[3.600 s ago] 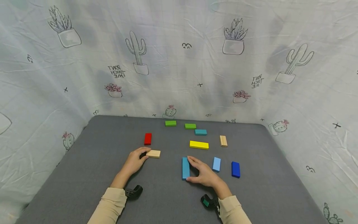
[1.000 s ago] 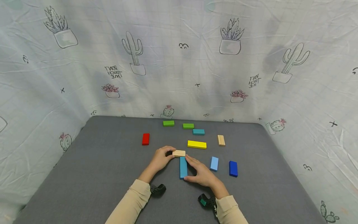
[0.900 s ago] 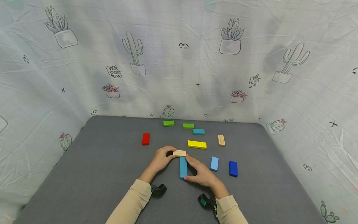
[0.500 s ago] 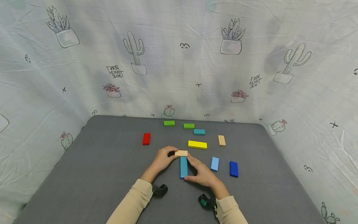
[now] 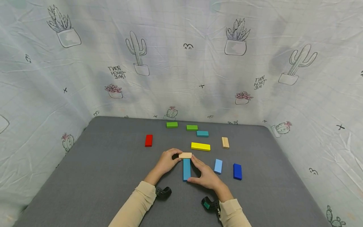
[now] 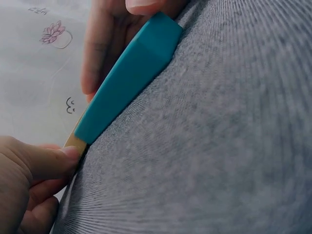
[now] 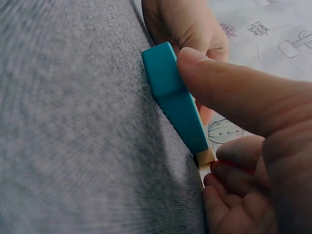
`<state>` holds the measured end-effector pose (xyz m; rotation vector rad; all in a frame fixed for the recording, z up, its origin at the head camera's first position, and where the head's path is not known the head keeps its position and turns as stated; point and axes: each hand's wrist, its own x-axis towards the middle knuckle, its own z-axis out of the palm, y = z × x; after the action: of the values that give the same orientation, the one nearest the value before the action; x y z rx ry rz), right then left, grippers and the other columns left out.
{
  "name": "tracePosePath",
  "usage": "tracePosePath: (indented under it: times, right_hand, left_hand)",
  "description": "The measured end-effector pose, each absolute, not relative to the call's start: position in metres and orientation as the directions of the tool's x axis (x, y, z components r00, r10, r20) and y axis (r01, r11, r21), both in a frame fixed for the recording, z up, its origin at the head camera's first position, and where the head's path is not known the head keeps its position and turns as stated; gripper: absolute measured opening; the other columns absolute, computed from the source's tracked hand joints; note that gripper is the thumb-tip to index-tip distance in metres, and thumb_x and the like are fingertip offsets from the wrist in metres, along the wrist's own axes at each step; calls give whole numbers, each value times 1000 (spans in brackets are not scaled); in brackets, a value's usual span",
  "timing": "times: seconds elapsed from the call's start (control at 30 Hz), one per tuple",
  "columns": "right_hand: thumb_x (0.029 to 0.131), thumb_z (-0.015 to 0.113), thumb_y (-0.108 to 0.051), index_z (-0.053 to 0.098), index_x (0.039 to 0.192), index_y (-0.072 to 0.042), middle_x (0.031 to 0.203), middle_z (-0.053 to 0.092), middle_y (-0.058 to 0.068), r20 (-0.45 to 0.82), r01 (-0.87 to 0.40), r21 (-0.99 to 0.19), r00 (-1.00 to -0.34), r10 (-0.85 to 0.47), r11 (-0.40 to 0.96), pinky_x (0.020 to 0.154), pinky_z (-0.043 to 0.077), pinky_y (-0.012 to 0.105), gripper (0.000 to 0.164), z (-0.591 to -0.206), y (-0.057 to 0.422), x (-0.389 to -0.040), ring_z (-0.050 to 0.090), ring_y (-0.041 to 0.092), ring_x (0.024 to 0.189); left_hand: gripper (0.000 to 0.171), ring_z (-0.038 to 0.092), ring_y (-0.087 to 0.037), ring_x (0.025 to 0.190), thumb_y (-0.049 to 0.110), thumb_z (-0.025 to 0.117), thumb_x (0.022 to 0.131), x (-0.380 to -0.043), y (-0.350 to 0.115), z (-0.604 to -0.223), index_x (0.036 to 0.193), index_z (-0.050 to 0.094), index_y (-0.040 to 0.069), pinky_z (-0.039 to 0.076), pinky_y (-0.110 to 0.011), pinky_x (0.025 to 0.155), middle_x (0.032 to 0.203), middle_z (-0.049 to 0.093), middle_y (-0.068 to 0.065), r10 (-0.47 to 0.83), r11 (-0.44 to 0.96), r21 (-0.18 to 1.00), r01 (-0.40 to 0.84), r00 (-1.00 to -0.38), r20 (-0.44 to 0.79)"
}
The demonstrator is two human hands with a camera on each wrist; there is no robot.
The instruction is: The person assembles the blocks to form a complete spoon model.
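At the table's middle my left hand (image 5: 166,161) pinches a plain wooden block (image 5: 185,155) by its left end. The block lies flat and crosswise against the far end of a long blue block (image 5: 186,170), so the two make a T-like shape. My right hand (image 5: 206,175) spans the blue block's right side, thumb at the near end. Its fingertips reach the wooden block's right end. In the right wrist view the thumb lies on the edge of the blue block (image 7: 170,83), and curled fingers sit by the wooden block (image 7: 205,158).
Farther back lie a yellow block (image 5: 200,146), a teal block (image 5: 202,134), two green blocks (image 5: 172,125) and a red block (image 5: 148,140). To the right are another wooden block (image 5: 225,142), a light blue block (image 5: 218,166) and a dark blue block (image 5: 237,171). A printed cloth (image 5: 175,63) surrounds the table.
My left hand has slid the wooden block rightward, from well left of the blue block to across its far end, moving only slightly in the last second. The right hand has stayed by the blue block.
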<state>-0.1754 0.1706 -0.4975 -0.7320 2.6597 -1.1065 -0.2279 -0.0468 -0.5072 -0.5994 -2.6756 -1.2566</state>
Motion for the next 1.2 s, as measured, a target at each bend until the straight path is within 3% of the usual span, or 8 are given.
tracePosePath:
  times: [0.6,0.9,1.2]
  right_hand:
    - [82,71,-45,24,150,-7,158,20,9,47,-393,-694,-861,-507,603,109,30,57,91,-499,171,-175,26,34,142]
    - [83,71,-43,25,150,-6,158,20,10,46,-386,-708,-861,-506,592,109,29,59,90,-499,172,-174,26,36,142]
    - [83,70,-43,24,150,-6,158,19,10,34,-378,-707,-863,-504,597,109,30,58,90,-499,170,-174,25,35,142]
  left_hand:
    - [42,48,-27,129,22,65,91,-217,-43,-506,127,60,1,40,-45,107,138,54,-8,437,594,613,521,-849,298]
    - [46,48,-23,130,27,67,89,-207,-42,-504,127,60,3,32,-43,112,136,55,-8,475,600,577,555,-827,302]
    - [49,46,-21,133,29,68,88,-208,-42,-506,129,59,3,33,-43,111,138,54,-8,484,595,596,539,-832,270]
